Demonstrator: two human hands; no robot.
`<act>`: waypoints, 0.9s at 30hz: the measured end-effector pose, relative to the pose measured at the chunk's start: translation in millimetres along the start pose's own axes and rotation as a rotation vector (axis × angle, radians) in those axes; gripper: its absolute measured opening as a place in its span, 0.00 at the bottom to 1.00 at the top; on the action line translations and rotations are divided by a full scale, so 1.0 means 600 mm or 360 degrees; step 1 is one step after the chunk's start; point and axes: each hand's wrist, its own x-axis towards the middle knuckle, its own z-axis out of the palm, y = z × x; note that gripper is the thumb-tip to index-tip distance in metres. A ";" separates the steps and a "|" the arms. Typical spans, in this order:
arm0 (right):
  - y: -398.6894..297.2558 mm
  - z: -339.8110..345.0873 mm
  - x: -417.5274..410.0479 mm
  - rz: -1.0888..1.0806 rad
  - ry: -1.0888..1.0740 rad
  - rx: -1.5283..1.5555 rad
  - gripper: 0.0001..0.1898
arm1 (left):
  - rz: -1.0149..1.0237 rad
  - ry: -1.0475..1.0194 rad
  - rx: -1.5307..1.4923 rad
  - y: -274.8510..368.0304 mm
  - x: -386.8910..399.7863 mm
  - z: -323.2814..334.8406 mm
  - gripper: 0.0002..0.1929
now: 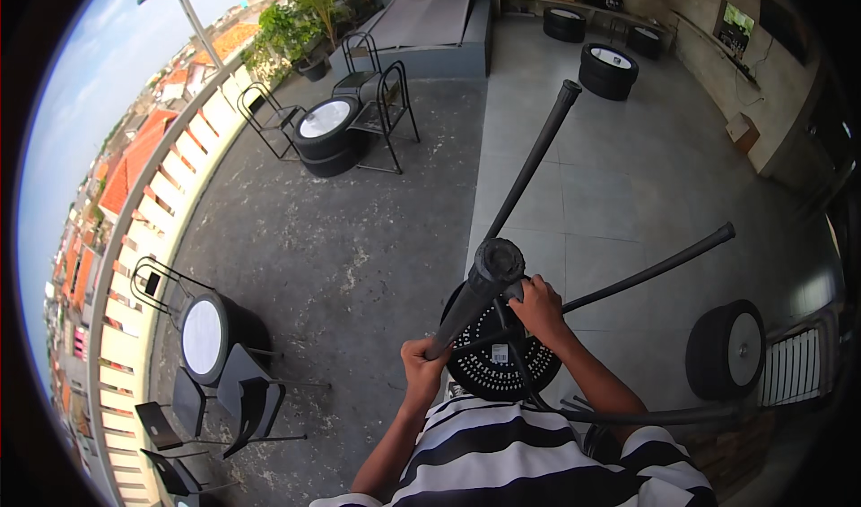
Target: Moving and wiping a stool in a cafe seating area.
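A black metal stool is upside down before me, its legs pointing up and outward. The underside of its round perforated seat [481, 372] bears a printed label [499, 353]. My left hand [422, 366] is wrapped around the stool leg [464, 308] that rises toward the camera. That leg ends in a worn dark foot cap [499, 259]. Just below the cap, my right hand [540, 310] has its fingers curled around a small grey piece [514, 290] beside the leg. What this piece is cannot be told.
Another stool leg [535, 157] reaches forward, and one [652, 265] juts right. A tire table [705, 352] stands at right. Metal chairs [385, 107] surround a second tire table [326, 140]. More chairs [245, 393] stand at left, by the balcony railing [158, 191].
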 end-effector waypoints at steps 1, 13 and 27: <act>0.014 0.000 0.002 -0.0037 0.0090 -0.0116 0.13 | -0.0006 0.0005 0.0005 0.003 0.003 -0.003 0.16; 0.007 0.038 0.038 -0.0079 0.0089 0.0130 0.15 | -0.0113 -0.0113 -0.0080 0.025 0.012 0.009 0.17; 0.060 0.082 0.037 0.0176 -0.0718 -0.0158 0.18 | -0.0429 0.0241 -0.0534 -0.040 -0.025 0.005 0.17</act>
